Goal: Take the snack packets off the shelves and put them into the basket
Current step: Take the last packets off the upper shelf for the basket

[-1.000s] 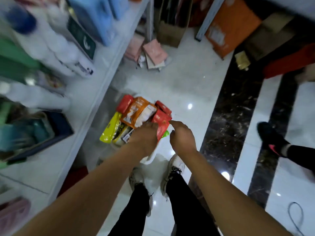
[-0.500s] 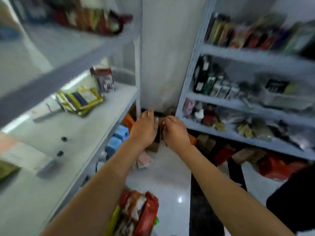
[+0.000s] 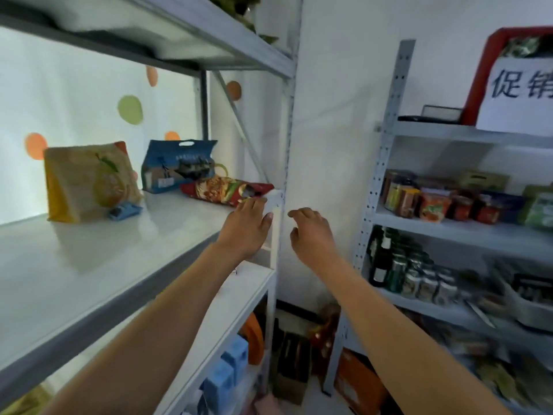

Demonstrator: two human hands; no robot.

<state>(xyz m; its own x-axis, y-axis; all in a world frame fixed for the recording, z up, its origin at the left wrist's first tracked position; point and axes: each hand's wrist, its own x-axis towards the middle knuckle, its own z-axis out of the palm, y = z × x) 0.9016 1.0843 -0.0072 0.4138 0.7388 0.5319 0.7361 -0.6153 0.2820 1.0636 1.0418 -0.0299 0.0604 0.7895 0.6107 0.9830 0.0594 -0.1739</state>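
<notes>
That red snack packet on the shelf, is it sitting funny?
Yes. The red printed snack packet lies flat on the white shelf, its end at the front corner, while the yellow bag and blue bag behind stand upright. The left hand reaches toward it.

Two bare forearms enter from the lower edge of the view. No sleeve, cuff, glove, watch, bracelet or ring is visible on either one. The left hand (image 3: 245,227) and the right hand (image 3: 311,235) are likewise uncovered. Fingernails on the left hand are short and unpainted. No other clothing shows.
</notes>
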